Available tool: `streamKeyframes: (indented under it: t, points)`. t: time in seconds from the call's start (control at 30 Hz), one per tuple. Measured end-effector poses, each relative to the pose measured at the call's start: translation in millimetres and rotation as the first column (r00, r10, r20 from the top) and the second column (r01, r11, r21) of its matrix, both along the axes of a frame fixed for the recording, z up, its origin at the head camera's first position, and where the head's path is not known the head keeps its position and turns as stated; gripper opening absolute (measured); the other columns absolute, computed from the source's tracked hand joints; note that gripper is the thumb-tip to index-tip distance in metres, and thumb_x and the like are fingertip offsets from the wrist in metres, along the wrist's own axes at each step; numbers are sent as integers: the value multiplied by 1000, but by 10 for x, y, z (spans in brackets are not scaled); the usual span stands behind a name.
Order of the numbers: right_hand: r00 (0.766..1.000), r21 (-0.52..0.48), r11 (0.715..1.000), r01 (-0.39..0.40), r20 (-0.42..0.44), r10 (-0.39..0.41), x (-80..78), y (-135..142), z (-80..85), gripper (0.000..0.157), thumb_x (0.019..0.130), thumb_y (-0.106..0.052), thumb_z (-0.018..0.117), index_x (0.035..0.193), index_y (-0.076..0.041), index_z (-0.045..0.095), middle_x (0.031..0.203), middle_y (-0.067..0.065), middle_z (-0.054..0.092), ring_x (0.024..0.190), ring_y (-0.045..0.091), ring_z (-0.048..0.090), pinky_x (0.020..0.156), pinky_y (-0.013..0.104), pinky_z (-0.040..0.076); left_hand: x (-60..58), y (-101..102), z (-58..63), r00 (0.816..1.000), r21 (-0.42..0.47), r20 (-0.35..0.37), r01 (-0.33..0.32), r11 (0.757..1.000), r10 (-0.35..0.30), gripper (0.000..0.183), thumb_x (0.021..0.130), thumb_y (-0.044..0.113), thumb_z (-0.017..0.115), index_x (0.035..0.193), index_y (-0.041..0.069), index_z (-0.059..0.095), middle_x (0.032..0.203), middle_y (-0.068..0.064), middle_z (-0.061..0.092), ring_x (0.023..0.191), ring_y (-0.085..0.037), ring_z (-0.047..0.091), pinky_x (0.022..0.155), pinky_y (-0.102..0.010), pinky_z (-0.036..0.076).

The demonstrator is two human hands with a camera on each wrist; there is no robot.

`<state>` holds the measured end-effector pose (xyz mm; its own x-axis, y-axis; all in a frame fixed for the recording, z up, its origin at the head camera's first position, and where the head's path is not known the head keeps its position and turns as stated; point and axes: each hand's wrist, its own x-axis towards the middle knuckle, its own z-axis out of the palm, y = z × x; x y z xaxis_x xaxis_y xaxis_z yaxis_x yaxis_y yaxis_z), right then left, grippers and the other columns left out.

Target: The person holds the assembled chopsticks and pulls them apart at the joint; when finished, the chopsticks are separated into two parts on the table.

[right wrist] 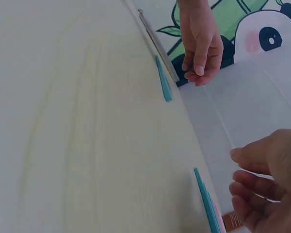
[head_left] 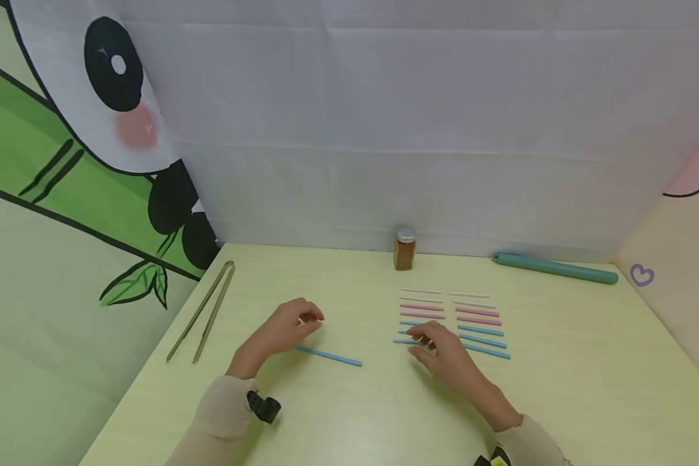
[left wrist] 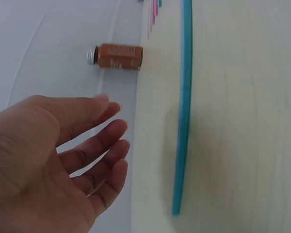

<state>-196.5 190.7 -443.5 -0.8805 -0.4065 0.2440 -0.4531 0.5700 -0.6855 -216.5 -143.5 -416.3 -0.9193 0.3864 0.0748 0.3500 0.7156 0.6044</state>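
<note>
My left hand (head_left: pixel 285 330) is above the table beside a single blue stick (head_left: pixel 333 356), its fingers loosely curled with nothing between them. In the left wrist view that stick (left wrist: pixel 185 107) lies past the fingertips. My right hand (head_left: pixel 445 353) hovers over the near end of the left column of sticks, partly hiding its blue sticks (head_left: pixel 404 341). A gap shows between right thumb and fingers (right wrist: pixel 254 182), and they hold nothing. To its right lies a second column, with blue sticks (head_left: pixel 482 341), pink sticks (head_left: pixel 477 312) and thin whitish sticks (head_left: pixel 469 295) in rows.
Brown metal tongs (head_left: pixel 214 294) lie spread at the table's left side. A small jar with brown contents (head_left: pixel 404 252) stands at the back edge, against the white cloth (head_left: pixel 349 116). A green tube-like rod (head_left: pixel 556 268) lies along the back right.
</note>
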Motion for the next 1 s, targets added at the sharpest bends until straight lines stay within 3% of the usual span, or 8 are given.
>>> streamKeyframes:
  t: [0.17, 0.3, 0.4, 0.57, 0.73, 0.83, 1.0]
  points:
    - [998, -65, 996, -63, 17, 64, 15, -325, -60, 25, 88, -11, 68, 112, -5, 64, 103, 6, 64, 89, 17, 58, 78, 27, 51, 57, -346, -100, 999, 17, 32, -12, 1000, 12, 15, 94, 17, 61, 104, 8, 67, 99, -1, 63, 92, -16, 57, 80, -33, 49]
    - [995, -89, 991, -95, 21, 97, 26, -537, -128, 24, 87, -12, 69, 110, -6, 64, 100, 5, 64, 88, 16, 58, 77, 27, 51, 86, -453, -172, 998, 25, 55, 5, 1000, -6, 15, 93, 18, 62, 104, 8, 67, 98, -1, 62, 91, -16, 57, 80, -31, 48]
    - [990, -88, 988, -126, 46, 131, 43, -667, -168, 25, 88, -15, 69, 111, -6, 64, 100, 4, 63, 88, 16, 57, 78, 27, 50, 101, -459, -212, 998, 19, 55, 27, 999, -28, 15, 91, 17, 65, 102, 8, 67, 97, -2, 62, 90, -16, 58, 81, -31, 49]
    - [986, 10, 990, -144, 88, 142, 61, -814, -216, 26, 89, -21, 68, 112, -9, 64, 103, -1, 60, 94, 14, 55, 82, 29, 48, 98, -402, -260, 996, -14, 81, 49, 999, -47, 17, 85, 21, 73, 98, 11, 68, 93, -2, 59, 88, -16, 55, 80, -31, 48]
    - [990, 79, 988, -134, 46, 130, 74, -880, -246, 10, 90, -16, 66, 100, -12, 67, 100, -5, 58, 96, 13, 52, 84, 30, 47, 89, -348, -285, 995, -56, 80, 68, 996, -63, 8, 83, 17, 74, 85, 14, 67, 84, 1, 55, 80, -12, 49, 74, -27, 44]
    - [991, 75, 988, -134, 29, 132, 87, -888, -246, 5, 91, -10, 64, 94, -13, 67, 97, -5, 57, 94, 13, 51, 82, 29, 47, 95, -327, -275, 995, -76, 71, 82, 994, -77, 10, 84, 14, 73, 78, 16, 64, 80, 4, 53, 76, -9, 47, 71, -25, 42]
    - [991, 59, 990, -128, 55, 125, 117, -850, -166, 6, 92, -11, 61, 95, -15, 66, 95, -7, 60, 90, 9, 54, 79, 27, 48, 134, -283, -175, 989, -69, 105, 110, 992, -103, 12, 88, 14, 68, 81, 16, 60, 80, 8, 57, 75, -6, 49, 71, -24, 44]
